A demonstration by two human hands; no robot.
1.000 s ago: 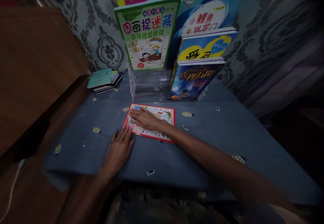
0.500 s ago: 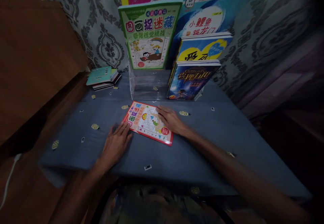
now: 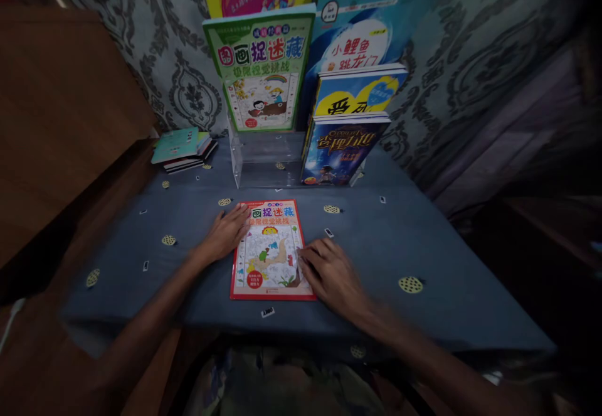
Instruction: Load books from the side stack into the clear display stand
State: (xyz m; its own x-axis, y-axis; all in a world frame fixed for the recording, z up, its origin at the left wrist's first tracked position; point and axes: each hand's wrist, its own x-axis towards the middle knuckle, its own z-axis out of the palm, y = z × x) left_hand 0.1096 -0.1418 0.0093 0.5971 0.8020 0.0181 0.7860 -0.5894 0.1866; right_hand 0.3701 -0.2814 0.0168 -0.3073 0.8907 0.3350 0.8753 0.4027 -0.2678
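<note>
Red-bordered picture-puzzle book [image 3: 268,259] lies flat, lower frame centre. Left hand [image 3: 229,231]: extended, on upper-left corner. Right hand [image 3: 333,275]: at right edge, grip indeterminable. Uneven pressure could skew the book.

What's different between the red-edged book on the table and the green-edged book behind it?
The red-edged book lies flat on the table, while the green-edged book stands propped in the clear stand. The left hand covers part of the red-edged book; no hand touches the green-edged book. The red-edged book's picture has a sun, the green-edged book's a rainbow. Both carry large, multicoloured title lettering.
</note>
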